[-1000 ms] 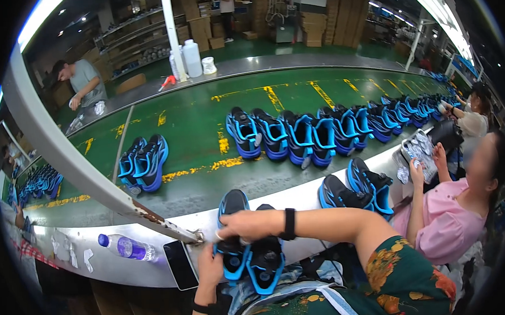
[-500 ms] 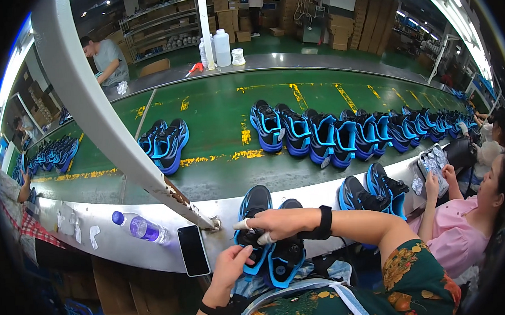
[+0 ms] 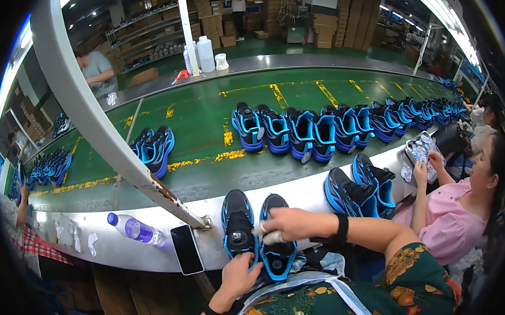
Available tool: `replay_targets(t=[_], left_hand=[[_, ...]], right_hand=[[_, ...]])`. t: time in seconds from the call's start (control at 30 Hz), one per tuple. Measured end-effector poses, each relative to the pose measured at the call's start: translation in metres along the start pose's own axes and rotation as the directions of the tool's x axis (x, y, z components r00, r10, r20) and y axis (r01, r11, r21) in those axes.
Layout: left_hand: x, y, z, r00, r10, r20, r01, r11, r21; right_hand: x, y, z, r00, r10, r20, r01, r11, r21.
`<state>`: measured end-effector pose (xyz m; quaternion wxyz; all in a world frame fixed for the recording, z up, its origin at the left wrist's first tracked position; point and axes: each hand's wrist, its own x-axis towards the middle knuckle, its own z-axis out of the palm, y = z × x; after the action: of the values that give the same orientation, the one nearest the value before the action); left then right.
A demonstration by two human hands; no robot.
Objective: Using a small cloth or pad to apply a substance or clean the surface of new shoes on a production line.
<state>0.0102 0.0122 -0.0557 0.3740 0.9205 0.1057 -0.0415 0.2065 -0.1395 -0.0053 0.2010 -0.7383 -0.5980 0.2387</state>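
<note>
Your right hand (image 3: 295, 224) has shifted from the left shoe (image 3: 236, 217) to the right shoe (image 3: 273, 203), palm down; left hand (image 3: 242, 276) bends at the left shoe's collar; both at the counter (image 3: 214, 250) edge; cannot tell whether fingers grasp.

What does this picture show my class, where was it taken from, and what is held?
No machine here, just someone's left hand and right hand. A wide fisheye camera on their head looks down, so straight edges bend. The left hand is at the collar of one black-and-blue shoe, the right hand over the second shoe; whether either grips is unclear. On the metal bench lie a phone and a bottle. More shoes stand on the green surface beyond.
</note>
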Motion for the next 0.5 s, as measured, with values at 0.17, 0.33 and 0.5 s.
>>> replay_targets(t=[0.17,0.33,0.5], left_hand=[[0.004,-0.008,-0.073,0.974,0.047,0.222,0.098,0.796,-0.598],[0.066,-0.034,-0.035,0.853,0.5,-0.149,-0.514,0.855,-0.069],[0.045,-0.005,-0.018,0.883,0.403,-0.242,-0.425,0.904,-0.048]], right_hand=[[-0.037,-0.01,0.008,0.999,0.008,0.041,-0.017,0.973,0.228],[-0.049,-0.014,0.048,0.939,0.013,-0.343,0.002,0.999,0.045],[-0.057,-0.027,0.048,0.918,0.058,-0.391,-0.025,0.996,0.09]])
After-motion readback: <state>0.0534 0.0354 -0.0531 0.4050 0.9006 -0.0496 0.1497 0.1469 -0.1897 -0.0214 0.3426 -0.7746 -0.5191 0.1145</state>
